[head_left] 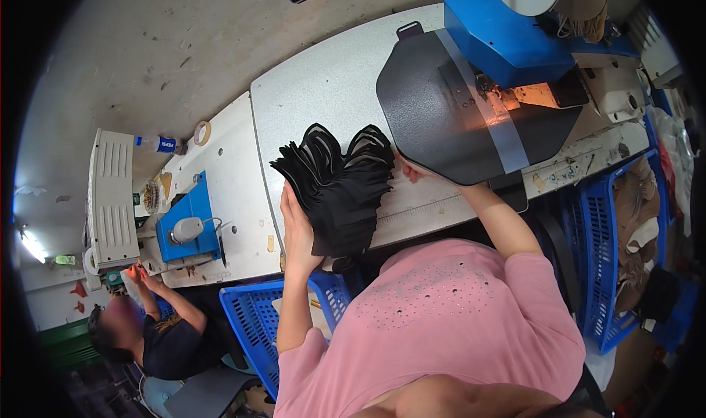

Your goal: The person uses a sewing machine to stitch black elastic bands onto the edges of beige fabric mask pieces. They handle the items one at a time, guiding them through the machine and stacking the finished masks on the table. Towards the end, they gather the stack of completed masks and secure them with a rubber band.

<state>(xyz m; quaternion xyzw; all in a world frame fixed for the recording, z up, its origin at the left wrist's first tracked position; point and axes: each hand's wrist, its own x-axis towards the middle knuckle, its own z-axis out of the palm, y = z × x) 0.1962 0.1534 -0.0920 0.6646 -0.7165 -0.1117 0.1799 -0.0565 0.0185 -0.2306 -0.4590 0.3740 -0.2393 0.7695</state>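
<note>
A thick stack of black cut fabric pieces [342,190] with curved, notched upper edges lies at the front edge of the pale work table [316,72]. Its layers fan out along the left side. My left hand [296,223] grips that side, fingers pointing up along it and the palm near the lower corner. My right hand [413,169] is at the stack's right edge, its fingers curled against the layers. The black plate of the sewing machine hides part of this hand and wrist.
Right of the stack is a blue sewing machine [504,35] with a black angular plate [426,109] and a lit needle area. Blue crates [246,307] stand below the table, left and right. At far left, another person [180,341] works at a second machine [187,230].
</note>
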